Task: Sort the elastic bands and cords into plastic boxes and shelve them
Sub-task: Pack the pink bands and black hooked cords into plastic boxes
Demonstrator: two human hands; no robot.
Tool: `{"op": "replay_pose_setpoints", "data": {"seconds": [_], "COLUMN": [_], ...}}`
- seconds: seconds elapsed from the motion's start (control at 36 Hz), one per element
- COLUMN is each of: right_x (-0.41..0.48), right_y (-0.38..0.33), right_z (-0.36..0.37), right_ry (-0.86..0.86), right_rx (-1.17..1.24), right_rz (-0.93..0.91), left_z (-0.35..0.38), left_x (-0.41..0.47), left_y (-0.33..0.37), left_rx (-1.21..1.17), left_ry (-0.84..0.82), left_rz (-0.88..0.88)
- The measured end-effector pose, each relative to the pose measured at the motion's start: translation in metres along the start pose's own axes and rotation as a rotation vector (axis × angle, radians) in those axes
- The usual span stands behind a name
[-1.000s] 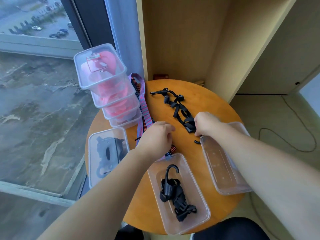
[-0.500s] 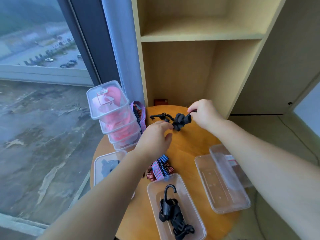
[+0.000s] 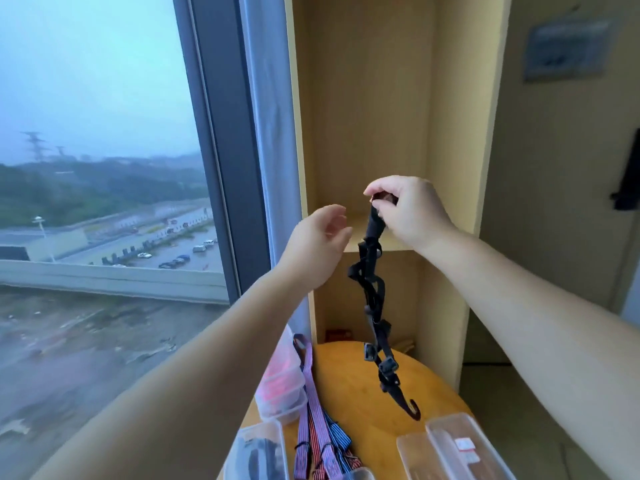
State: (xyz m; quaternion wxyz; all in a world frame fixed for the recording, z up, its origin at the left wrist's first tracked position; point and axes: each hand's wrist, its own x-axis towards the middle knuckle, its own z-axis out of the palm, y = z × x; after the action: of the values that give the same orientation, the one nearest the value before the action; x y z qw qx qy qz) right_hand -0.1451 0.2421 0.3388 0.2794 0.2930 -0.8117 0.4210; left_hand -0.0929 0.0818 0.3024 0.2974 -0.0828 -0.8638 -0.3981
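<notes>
Hands: R hand [image 3: 408,213] pinches black cord [image 3: 373,296], hanging w/ hook [image 3: 412,408] above table [image 3: 349,386]; L hand [image 3: 317,247] released.

Matt black woven strap [image 3: 373,299], clear glossy plastic boxes [image 3: 460,448], smooth wooden table [image 3: 349,386]

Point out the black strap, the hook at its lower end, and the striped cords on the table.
black strap [image 3: 370,311], head view, buckle midway down its length.
hook [image 3: 399,399], head view, its shank above the curve.
striped cords [image 3: 313,431], head view, purple striped band.
</notes>
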Motion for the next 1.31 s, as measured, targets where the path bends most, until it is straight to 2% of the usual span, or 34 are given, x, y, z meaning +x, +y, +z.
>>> {"op": "replay_pose_setpoints", "data": {"seconds": [0.14,0.31,0.36,0.44,0.53,0.64,0.89,1.03,1.11,1.31], "right_x": [-0.001,-0.024,-0.037,-0.061,-0.086,-0.105,-0.123,-0.136,-0.14,-0.11], "right_y": [-0.051,-0.077,-0.074,-0.06,-0.051,-0.051,-0.012,0.006,0.01,-0.007], "right_z": [-0.032,-0.04,-0.036,-0.025,-0.01,0.014,0.042,0.052,0.053,0.034], "right_ry": [-0.005,-0.047,-0.079,-0.257,-0.419,-0.443,-0.344,-0.438,-0.453,-0.478], "right_rx": [0.155,0.413,0.47,0.601,0.706,0.826,0.631,0.498,0.455,0.697], "right_rz": [-0.084,-0.101,-0.042,0.164,0.208,0.287,0.422,0.461,0.444,0.337], "left_z": [-0.026,-0.036,-0.04,-0.047,-0.055,-0.06,-0.087,-0.094,-0.092,-0.083], "left_x": [0.002,-0.022,-0.03,-0.039,-0.045,-0.05,-0.04,-0.033,-0.03,-0.036], "left_y": [0.049,0.07,0.071,0.071,0.072,0.073,0.056,0.049,0.047,0.039], "left_rx": [-0.172,-0.358,-0.417,-0.521,-0.578,-0.569,-0.474,-0.489,-0.504,-0.558], "left_ry": [-0.07,-0.108,-0.088,-0.058,-0.022,0.034,0.255,0.306,0.212,-0.044], "left_rz": [0.02,0.032,0.017,-0.006,-0.019,-0.002,-0.04,-0.047,-0.066,-0.033]}}
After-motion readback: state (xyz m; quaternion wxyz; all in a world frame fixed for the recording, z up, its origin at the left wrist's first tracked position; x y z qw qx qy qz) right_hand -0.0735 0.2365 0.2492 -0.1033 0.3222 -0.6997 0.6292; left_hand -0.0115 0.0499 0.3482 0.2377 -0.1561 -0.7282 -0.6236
